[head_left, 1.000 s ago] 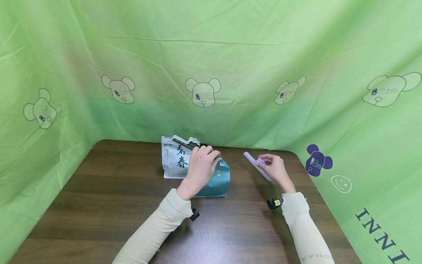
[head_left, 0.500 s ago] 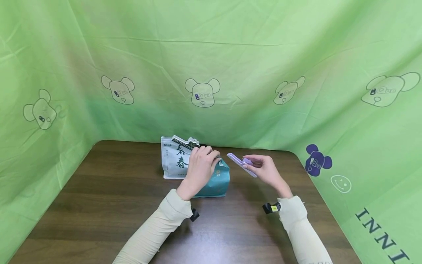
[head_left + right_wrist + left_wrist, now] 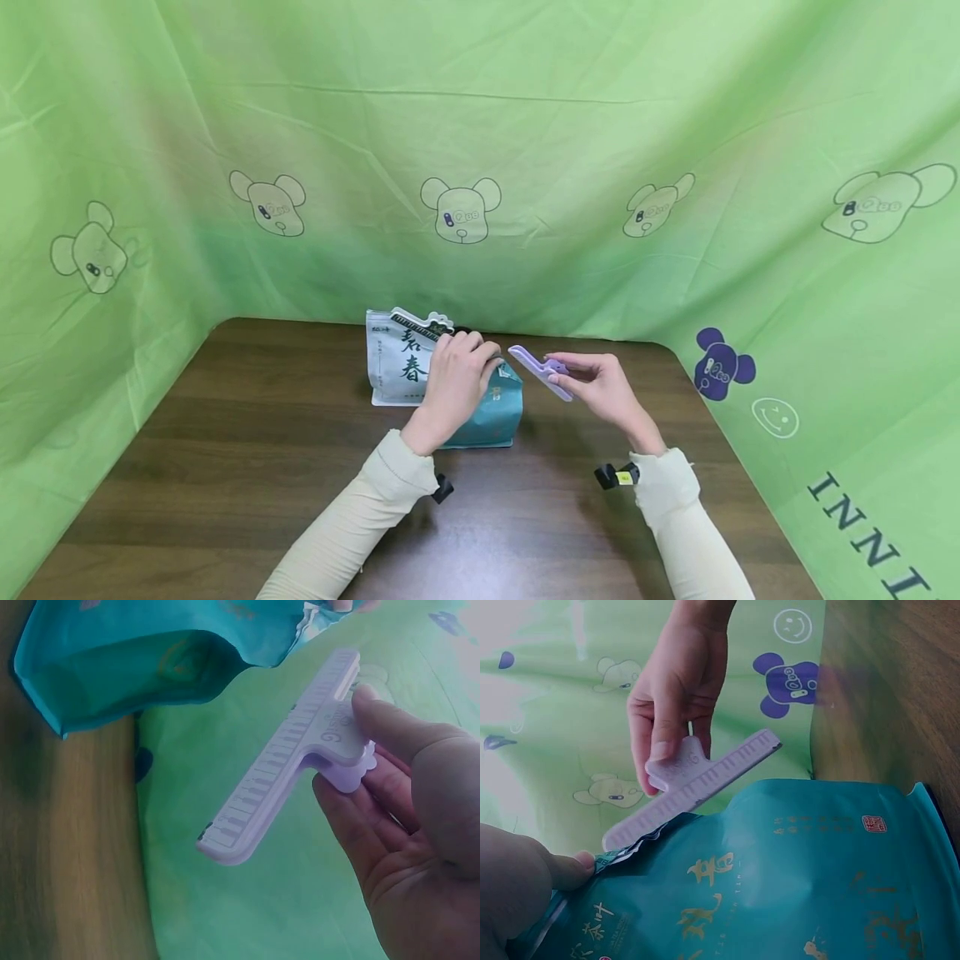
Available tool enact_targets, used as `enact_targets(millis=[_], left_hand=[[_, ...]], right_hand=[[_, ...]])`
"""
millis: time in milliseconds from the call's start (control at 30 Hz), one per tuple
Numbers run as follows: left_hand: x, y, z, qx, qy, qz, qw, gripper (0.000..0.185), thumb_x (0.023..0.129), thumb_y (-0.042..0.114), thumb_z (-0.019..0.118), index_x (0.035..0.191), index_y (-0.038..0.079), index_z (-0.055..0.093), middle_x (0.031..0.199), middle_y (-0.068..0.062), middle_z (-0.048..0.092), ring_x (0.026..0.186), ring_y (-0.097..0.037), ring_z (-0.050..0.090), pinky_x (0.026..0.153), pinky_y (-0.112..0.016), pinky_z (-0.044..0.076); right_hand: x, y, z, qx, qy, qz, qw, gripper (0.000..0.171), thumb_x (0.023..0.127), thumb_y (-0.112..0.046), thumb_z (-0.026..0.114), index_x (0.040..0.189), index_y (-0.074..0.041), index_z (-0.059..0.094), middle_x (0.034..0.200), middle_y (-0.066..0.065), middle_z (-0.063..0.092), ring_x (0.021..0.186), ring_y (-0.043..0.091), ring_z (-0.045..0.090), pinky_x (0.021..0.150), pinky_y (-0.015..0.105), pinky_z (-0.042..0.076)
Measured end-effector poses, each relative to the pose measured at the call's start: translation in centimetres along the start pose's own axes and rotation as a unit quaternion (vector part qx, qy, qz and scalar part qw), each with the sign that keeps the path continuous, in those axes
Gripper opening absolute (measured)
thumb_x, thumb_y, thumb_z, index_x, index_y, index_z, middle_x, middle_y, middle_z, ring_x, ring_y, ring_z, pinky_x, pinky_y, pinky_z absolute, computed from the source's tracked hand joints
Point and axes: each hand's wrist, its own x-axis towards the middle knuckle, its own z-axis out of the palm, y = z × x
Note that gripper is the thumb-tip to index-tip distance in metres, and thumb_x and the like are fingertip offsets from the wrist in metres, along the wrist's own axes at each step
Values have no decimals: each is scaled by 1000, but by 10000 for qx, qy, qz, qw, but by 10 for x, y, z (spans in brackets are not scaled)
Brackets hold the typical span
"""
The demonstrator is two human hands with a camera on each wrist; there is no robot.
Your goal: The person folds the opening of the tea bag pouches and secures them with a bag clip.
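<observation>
A teal tea bag (image 3: 491, 408) with gold lettering stands on the table, its top gathered and folded. My left hand (image 3: 459, 375) pinches that folded top; in the left wrist view the thumb (image 3: 574, 868) presses on the edge. My right hand (image 3: 606, 390) holds a lilac bag clip (image 3: 285, 754) by its handles, between thumb and fingers. The clip has a long bar patterned like piano keys. In the head view it is tilted just right of the teal bag; whether it touches the bag's edge I cannot tell.
Behind and left of the teal bag stands a white tea bag (image 3: 393, 367) with dark green characters. A black and white clip (image 3: 423, 323) sits across its top. Green printed cloth (image 3: 465, 283) hangs around the wooden table (image 3: 247, 467).
My right hand has carried the lilac clip leftward to the teal bag's side, slowing over the last half second. My left hand has stayed on the bag's top.
</observation>
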Motion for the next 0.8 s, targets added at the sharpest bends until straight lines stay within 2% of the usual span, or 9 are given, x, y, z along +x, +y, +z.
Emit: enact_targets(millis=[167, 300, 467, 800], left_hand=[[0, 0, 1, -5, 23, 7, 10000, 10, 86, 20, 81, 95, 17, 76, 79, 4, 60, 75, -18, 56, 71, -32, 39], [0, 0, 0, -19, 16, 0, 10000, 10, 86, 20, 81, 95, 17, 76, 79, 3, 60, 75, -18, 56, 71, -32, 39], [1, 0, 1, -32, -2, 8, 10000, 10, 87, 20, 81, 95, 17, 76, 80, 4, 60, 76, -18, 56, 71, -32, 39], [2, 0, 0, -101, -16, 2, 9999, 10, 86, 19, 81, 96, 16, 77, 80, 3, 62, 76, -18, 56, 70, -33, 39]], right_hand=[[-1, -7, 1, -62, 111, -184, 9998, 30, 86, 7, 75, 116, 10, 72, 107, 28, 73, 84, 5, 72, 70, 22, 59], [-2, -24, 3, -190, 169, -370, 9990, 27, 85, 12, 73, 111, 15, 71, 102, 32, 72, 81, 5, 72, 68, 20, 57], [-6, -37, 2, -340, 153, -334, 9987, 25, 86, 11, 73, 110, 16, 70, 99, 31, 72, 78, 10, 71, 66, 19, 56], [-12, 3, 1, -207, -47, -93, 9997, 25, 89, 5, 73, 114, 7, 74, 100, 24, 75, 76, 10, 69, 63, 20, 55]])
